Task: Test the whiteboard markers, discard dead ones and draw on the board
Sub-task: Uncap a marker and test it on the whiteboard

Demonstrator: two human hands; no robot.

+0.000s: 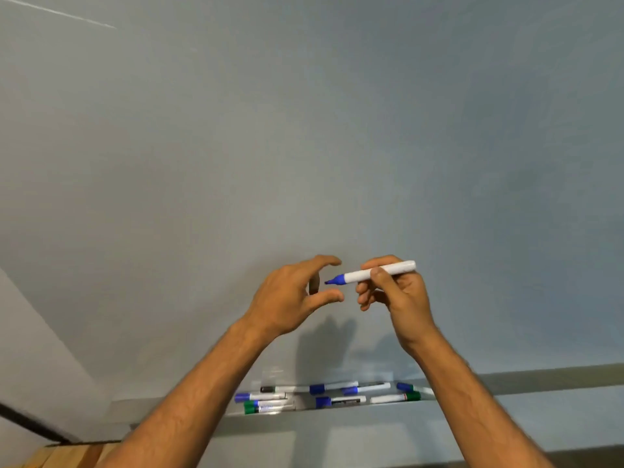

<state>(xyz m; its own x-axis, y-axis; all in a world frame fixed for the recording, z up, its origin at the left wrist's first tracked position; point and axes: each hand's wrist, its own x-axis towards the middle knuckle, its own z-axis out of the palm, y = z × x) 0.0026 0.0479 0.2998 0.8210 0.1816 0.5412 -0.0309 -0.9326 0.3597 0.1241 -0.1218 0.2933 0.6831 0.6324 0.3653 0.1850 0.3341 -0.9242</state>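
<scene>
My right hand (395,292) grips a white whiteboard marker (378,272) held nearly level, its uncapped blue tip pointing left. My left hand (297,295) hovers just left of that tip, thumb and forefinger curled apart in a C around it without touching. A small dark shape sits inside the curl; I cannot tell whether it is a cap or a shadowed finger. Both hands are in front of the blank grey-white whiteboard (304,130). Several capped markers (332,396), blue, green and black, lie in the board's tray (506,383) below.
A faint old line (60,13) crosses the board's upper left corner. A pale wall (30,349) borders the board on the left, and a wooden surface (74,456) shows at the bottom left.
</scene>
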